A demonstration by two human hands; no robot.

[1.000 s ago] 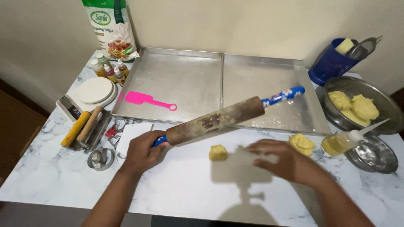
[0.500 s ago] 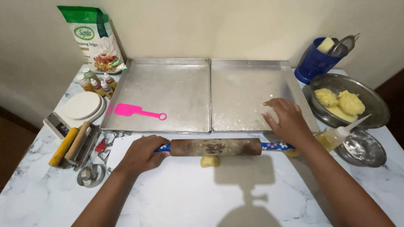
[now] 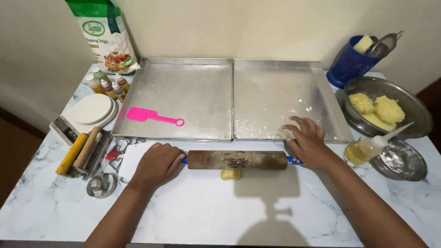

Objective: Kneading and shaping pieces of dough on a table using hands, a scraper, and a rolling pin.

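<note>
A wooden rolling pin (image 3: pixel 237 160) with blue handles lies level across the marble counter, resting on a small yellow dough lump (image 3: pixel 230 174). My left hand (image 3: pixel 156 164) is closed over the pin's left handle. My right hand (image 3: pixel 308 140) lies over the right handle, its fingers spread and reaching onto the front rim of the right baking tray (image 3: pixel 275 96), which is dusted with flour.
A second metal tray (image 3: pixel 193 87) holds a pink spatula (image 3: pixel 154 116). At right stand a steel bowl of dough (image 3: pixel 413 110), a squeeze bottle of oil (image 3: pixel 367 148), a small steel dish (image 3: pixel 399 161) and a blue utensil cup (image 3: pixel 350 62). At left are a flour bag (image 3: pixel 103 34), small bottles (image 3: pixel 108 85), a white scale (image 3: pixel 91 109) and cookie cutters (image 3: pixel 103 183).
The rolling pin came down from a tilted hold to lie level on the dough lump. My right hand moved from the floured tray back to the pin's right end.
</note>
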